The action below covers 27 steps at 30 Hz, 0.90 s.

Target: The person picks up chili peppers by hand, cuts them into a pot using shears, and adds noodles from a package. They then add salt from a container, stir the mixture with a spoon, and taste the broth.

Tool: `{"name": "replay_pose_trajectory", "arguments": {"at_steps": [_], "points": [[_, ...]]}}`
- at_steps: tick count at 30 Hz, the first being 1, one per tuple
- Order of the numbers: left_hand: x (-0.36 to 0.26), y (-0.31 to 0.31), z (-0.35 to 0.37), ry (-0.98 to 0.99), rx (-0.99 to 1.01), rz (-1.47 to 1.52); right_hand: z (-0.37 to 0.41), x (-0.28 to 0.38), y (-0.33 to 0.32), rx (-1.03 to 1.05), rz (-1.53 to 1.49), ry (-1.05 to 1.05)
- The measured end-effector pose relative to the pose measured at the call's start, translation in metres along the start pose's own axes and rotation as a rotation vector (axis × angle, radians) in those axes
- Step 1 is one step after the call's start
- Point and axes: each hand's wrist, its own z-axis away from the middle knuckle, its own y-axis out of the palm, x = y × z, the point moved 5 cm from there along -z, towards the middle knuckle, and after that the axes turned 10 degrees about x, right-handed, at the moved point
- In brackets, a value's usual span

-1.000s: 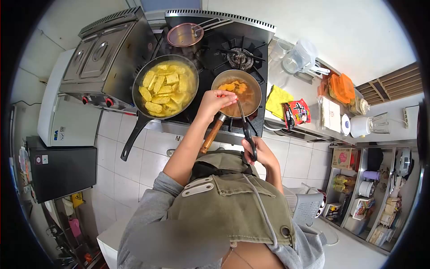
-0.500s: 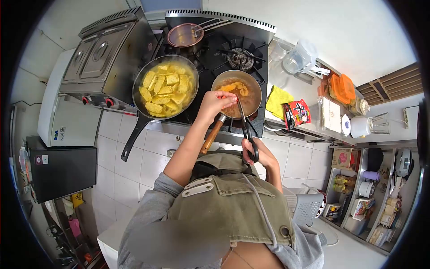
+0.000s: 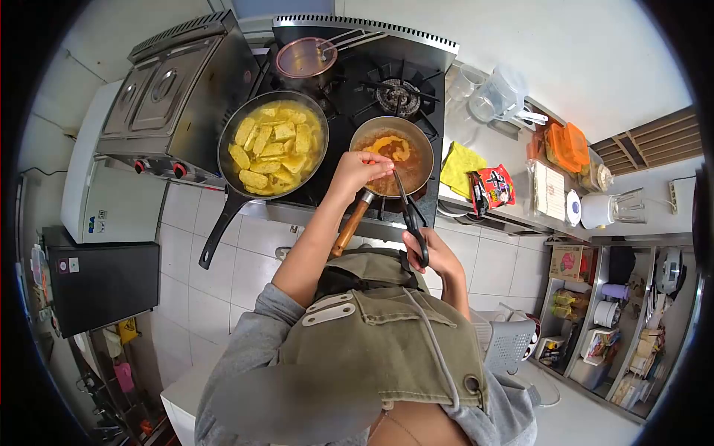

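Over a small saucepan [image 3: 425,152] with a wooden handle [image 3: 349,227], my left hand [image 3: 358,175] is pinched closed; what lies between its fingertips is too small to make out. Black-handled scissors [image 3: 416,230] are in my right hand [image 3: 433,255], fingers closed round the handles, with the blades pointing up over the saucepan, close to my left fingertips. Reddish-brown liquid fills the saucepan, and an orange-yellow mass [image 3: 401,151] floats in it. To the left, a large frying pan [image 3: 321,157] holds yellow pieces [image 3: 262,140] in yellow liquid.
A pot [image 3: 299,73] with a strainer stands at the back of the black stove, beside a bare burner [image 3: 399,97]. On the right counter lie a yellow cloth [image 3: 461,169], a red packet [image 3: 494,189], plastic jugs [image 3: 497,93] and an orange-lidded container [image 3: 568,147].
The orange-yellow mass has spread and shifted slightly in the saucepan. Both hands and the scissors hold nearly the same positions.
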Motion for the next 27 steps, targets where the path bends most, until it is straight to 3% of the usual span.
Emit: {"name": "replay_pose_trajectory", "arguments": {"at_steps": [8,27], "points": [[-0.005,-0.005,0.002,0.006,-0.043,0.042,-0.001,-0.001,0.007,0.052,-0.081,-0.116],[-0.013,0.003,0.004,0.02,-0.046,-0.021,-0.002,0.004,0.005,-0.031,0.029,-0.051]]}}
